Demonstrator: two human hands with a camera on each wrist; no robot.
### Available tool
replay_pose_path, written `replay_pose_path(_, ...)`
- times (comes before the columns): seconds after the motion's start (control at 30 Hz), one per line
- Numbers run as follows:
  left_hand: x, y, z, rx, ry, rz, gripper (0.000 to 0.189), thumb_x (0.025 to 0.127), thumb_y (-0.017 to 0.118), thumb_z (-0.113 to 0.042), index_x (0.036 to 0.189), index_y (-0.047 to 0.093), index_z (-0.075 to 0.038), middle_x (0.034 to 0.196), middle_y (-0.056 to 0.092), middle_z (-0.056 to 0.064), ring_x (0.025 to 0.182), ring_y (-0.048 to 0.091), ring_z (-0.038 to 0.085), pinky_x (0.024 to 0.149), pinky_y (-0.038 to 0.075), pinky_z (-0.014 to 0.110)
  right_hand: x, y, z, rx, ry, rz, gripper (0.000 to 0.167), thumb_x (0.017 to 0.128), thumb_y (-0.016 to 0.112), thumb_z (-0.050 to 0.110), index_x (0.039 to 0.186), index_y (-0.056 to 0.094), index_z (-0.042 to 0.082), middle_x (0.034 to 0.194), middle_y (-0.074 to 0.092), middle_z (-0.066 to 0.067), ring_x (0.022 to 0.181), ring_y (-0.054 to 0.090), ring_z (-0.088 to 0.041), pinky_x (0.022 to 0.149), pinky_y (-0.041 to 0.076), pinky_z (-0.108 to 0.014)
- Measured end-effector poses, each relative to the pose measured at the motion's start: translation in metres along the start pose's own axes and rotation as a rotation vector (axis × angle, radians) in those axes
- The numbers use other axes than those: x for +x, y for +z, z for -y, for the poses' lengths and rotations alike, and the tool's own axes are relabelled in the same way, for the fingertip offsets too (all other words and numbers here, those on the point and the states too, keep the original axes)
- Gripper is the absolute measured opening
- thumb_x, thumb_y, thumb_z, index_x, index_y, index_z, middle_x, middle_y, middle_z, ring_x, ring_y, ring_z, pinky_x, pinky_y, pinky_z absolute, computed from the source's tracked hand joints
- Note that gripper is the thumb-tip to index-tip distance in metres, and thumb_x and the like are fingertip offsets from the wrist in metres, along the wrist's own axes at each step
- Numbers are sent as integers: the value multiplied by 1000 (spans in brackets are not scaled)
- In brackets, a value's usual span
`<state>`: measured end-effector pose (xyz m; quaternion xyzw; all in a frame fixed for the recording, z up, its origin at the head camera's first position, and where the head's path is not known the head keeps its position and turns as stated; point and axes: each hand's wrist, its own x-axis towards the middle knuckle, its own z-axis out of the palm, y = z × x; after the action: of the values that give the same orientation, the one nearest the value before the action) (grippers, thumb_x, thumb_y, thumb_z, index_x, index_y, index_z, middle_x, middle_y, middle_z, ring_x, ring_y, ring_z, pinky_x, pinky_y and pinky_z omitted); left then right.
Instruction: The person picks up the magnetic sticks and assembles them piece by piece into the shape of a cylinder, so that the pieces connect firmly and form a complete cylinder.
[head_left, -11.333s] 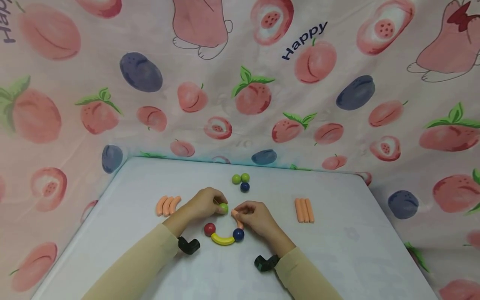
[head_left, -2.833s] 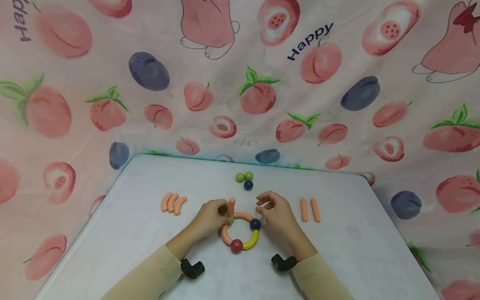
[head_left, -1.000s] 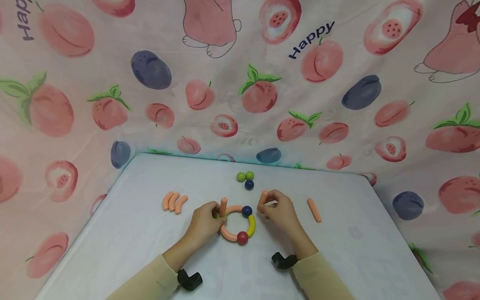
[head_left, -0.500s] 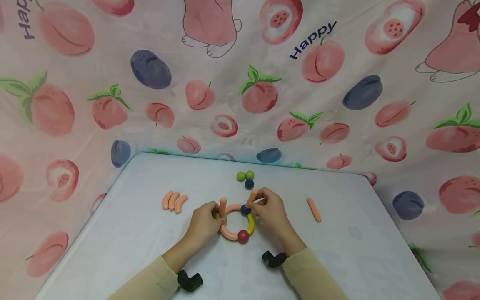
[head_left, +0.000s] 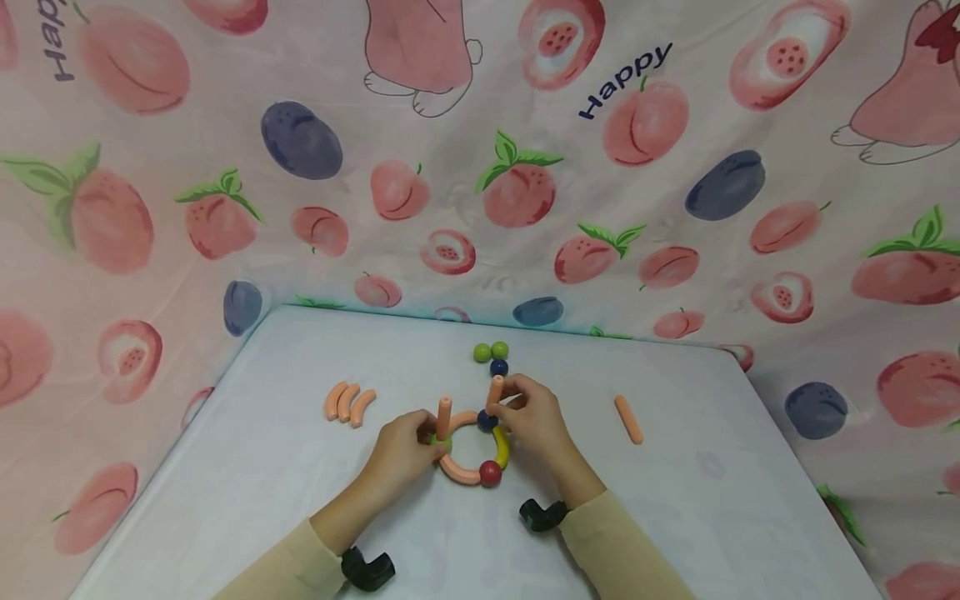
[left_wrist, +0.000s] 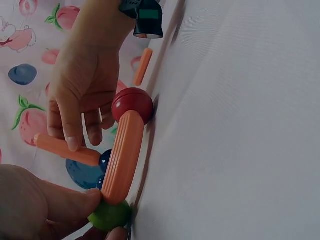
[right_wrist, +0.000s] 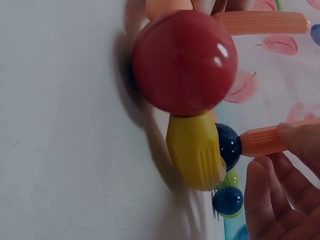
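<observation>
A ring of toy building rods and balls lies mid-table: a red ball (head_left: 491, 474), a yellow curved rod (head_left: 501, 447), a blue ball (right_wrist: 229, 145), an upper orange curved rod (head_left: 463, 418), a green ball (left_wrist: 111, 216) and a lower orange curved rod (head_left: 459, 473). My left hand (head_left: 401, 446) pinches the green ball, partly hiding it. On that ball an orange straight rod (head_left: 444, 417) stands upright. Between thumb and fingers my right hand (head_left: 532, 417) pinches another straight rod (head_left: 496, 392), nearly upright, its lower end at the blue ball.
Left on the table lie three orange curved rods (head_left: 349, 405). A single straight rod (head_left: 628, 419) lies to the right. Behind the ring, two green balls (head_left: 491, 352) and a blue ball (head_left: 498, 367) sit together. A fruit-print cloth (head_left: 450, 167) hangs behind the white table (head_left: 712, 500).
The ring has closed and turned, the red ball going from left to lower right. Two straight rods left the right-hand group; my right hand brought the latest leftward to the blue ball.
</observation>
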<state>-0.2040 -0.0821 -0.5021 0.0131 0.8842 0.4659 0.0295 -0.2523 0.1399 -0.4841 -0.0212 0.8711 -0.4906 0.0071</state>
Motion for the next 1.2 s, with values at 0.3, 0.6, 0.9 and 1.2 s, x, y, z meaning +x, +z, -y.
replay_pose_path(0.3, -5, -5, 3, 25, 47, 44, 22, 86, 88, -7, 103, 77, -16, 98, 75, -3, 93, 65, 14, 84, 55, 36, 0, 4, 2, -2, 22, 17, 26, 93, 85, 13, 115, 74, 24, 114, 72, 0, 89, 63, -23, 72, 63, -31)
replay_pose_path(0.6, -9, -1, 7, 44, 79, 3, 23, 86, 89, -8, 104, 77, -15, 98, 74, -2, 90, 65, 11, 80, 55, 31, -2, -10, -4, -13, 40, 8, 32, 94, 84, 11, 123, 73, 20, 114, 72, -2, 88, 66, -21, 69, 62, -28)
replay_pose_path(0.9, -14, 2, 6, 58, 96, -19, 20, 86, 90, -9, 100, 76, -16, 93, 71, -4, 86, 62, 12, 76, 52, 28, -4, -43, -30, -123, 92, -45, 36, 95, 81, 13, 130, 72, 15, 107, 71, -4, 85, 58, -23, 65, 52, -25)
replay_pose_path(1.2, -16, 7, 6, 6, 57, -20, 23, 85, 91, -10, 104, 77, -14, 95, 72, -2, 89, 63, 14, 78, 53, 28, -12, -90, -58, -185, 74, -118, 37, 96, 79, 14, 131, 71, 11, 108, 72, -8, 84, 57, -20, 64, 48, -28)
